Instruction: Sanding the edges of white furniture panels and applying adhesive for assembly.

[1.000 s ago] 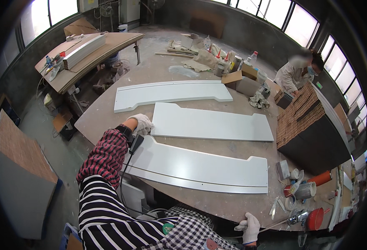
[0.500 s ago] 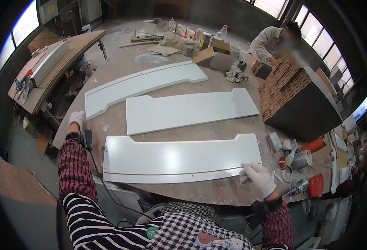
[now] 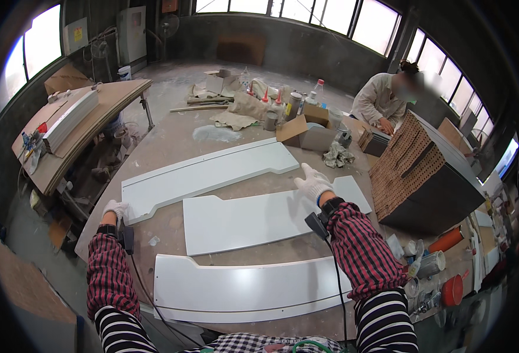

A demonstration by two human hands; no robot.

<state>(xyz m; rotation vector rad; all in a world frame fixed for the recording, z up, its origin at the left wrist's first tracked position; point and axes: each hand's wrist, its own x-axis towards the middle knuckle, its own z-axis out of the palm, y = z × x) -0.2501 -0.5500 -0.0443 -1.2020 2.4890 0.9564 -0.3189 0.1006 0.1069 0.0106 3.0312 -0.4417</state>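
Observation:
Three white shaped panels lie on the table. My left hand (image 3: 116, 209), in a white knit glove, is at the near left corner of the far panel (image 3: 206, 175), its fingers curled against the edge. My right hand (image 3: 314, 182), gloved too, is held open above the middle panel (image 3: 241, 219), fingers spread, close to the far panel's right end but apart from it. The near panel (image 3: 241, 288) has a groove along its near side; my right forearm covers its right end.
Glue bottles (image 3: 276, 106), cans and an open cardboard box (image 3: 306, 135) stand at the back. A tall stack of dark boards (image 3: 430, 182) is at right, with a co-worker (image 3: 380, 100) behind it. Cups and a red pan (image 3: 453, 289) sit at the right edge.
My right hand has left the near panel's right end and reached forward over the middle panel. My left hand has come to the far panel's corner. The view has tilted up.

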